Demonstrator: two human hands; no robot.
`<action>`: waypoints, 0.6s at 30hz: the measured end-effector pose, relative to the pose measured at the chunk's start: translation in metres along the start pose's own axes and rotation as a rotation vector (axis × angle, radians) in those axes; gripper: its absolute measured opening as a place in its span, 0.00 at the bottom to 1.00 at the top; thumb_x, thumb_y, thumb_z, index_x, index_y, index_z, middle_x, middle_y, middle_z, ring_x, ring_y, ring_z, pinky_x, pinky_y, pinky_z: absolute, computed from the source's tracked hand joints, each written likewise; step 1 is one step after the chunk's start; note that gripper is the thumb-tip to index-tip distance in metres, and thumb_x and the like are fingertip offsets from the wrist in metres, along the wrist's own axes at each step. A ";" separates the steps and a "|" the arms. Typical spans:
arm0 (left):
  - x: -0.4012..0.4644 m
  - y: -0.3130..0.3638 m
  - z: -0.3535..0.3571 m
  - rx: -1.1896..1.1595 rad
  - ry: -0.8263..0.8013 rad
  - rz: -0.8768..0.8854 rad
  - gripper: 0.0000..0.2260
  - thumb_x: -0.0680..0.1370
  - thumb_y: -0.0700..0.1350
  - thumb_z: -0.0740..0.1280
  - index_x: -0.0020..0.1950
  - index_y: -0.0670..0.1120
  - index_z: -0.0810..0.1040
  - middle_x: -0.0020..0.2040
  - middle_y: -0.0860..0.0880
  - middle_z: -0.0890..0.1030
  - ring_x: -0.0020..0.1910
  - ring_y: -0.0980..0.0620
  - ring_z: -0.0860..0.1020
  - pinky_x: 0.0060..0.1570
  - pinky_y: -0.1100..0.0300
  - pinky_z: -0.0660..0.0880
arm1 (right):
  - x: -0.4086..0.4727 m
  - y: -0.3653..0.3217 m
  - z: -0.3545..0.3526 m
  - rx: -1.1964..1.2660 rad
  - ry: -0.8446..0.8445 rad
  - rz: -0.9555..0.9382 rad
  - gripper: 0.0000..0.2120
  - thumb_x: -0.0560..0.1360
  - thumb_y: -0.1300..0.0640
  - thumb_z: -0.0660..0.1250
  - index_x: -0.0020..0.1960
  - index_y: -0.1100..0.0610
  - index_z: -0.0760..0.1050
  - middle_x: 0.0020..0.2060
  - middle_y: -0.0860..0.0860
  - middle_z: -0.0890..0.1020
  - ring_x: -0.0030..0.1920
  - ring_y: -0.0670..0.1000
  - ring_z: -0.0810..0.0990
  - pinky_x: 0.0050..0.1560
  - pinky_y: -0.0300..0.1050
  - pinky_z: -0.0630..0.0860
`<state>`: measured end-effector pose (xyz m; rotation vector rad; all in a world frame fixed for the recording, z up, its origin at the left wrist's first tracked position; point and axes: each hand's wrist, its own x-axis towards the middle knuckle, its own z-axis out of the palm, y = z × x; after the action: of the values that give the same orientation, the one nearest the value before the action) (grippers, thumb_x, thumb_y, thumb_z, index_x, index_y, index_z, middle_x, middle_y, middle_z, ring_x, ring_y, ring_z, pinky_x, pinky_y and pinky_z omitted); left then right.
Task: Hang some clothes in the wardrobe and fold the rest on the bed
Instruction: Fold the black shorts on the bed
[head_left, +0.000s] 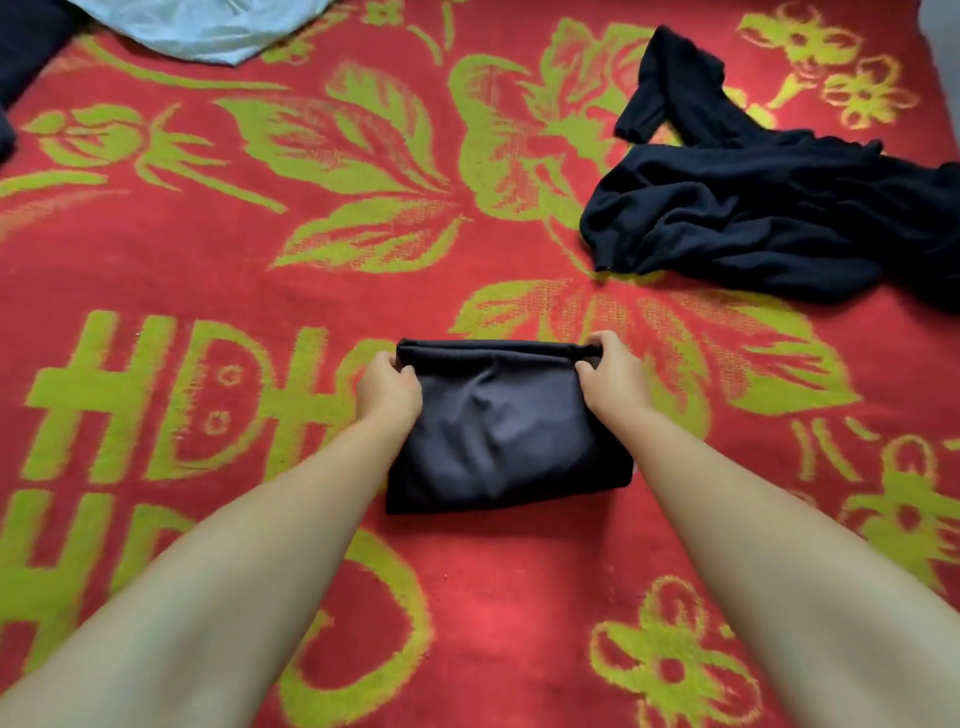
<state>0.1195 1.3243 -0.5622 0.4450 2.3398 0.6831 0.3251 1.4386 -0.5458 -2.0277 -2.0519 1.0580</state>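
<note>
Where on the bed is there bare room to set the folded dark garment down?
Bare blanket lies left of the folded garment, below the pale sheet, and in front between the forearms. The right side is crowded by the crumpled dark garment. Left hand and right hand grip the fold's far corners.

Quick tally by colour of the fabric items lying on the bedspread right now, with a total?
Dark navy/black: 3, namely the folded garment held by the left hand and right hand, the crumpled garment, and a dark piece at the top-left edge.
Pale blue: 1, a light cloth at the top.
Total: 4
</note>
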 end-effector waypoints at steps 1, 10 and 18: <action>-0.003 -0.006 0.006 -0.010 0.030 -0.012 0.07 0.80 0.42 0.60 0.56 0.42 0.74 0.55 0.42 0.79 0.54 0.42 0.76 0.46 0.57 0.66 | -0.002 0.002 0.005 -0.011 0.021 0.004 0.20 0.79 0.57 0.61 0.70 0.55 0.66 0.64 0.57 0.75 0.62 0.60 0.74 0.59 0.51 0.71; -0.058 -0.024 0.033 0.651 0.075 0.885 0.24 0.81 0.53 0.50 0.77 0.47 0.61 0.78 0.48 0.56 0.77 0.45 0.53 0.70 0.35 0.51 | -0.090 0.004 0.048 -0.682 0.079 -0.816 0.24 0.79 0.51 0.53 0.73 0.57 0.68 0.73 0.53 0.67 0.74 0.54 0.63 0.69 0.65 0.61; -0.026 -0.068 0.035 0.859 -0.047 0.545 0.28 0.80 0.62 0.45 0.74 0.57 0.33 0.76 0.54 0.33 0.77 0.51 0.36 0.69 0.33 0.41 | -0.028 0.073 0.026 -0.682 -0.153 -0.357 0.27 0.82 0.44 0.42 0.77 0.45 0.36 0.75 0.42 0.34 0.77 0.50 0.37 0.72 0.67 0.41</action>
<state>0.1531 1.2697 -0.6113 1.4833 2.3765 -0.1663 0.3783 1.3944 -0.5910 -1.7033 -3.0152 0.4946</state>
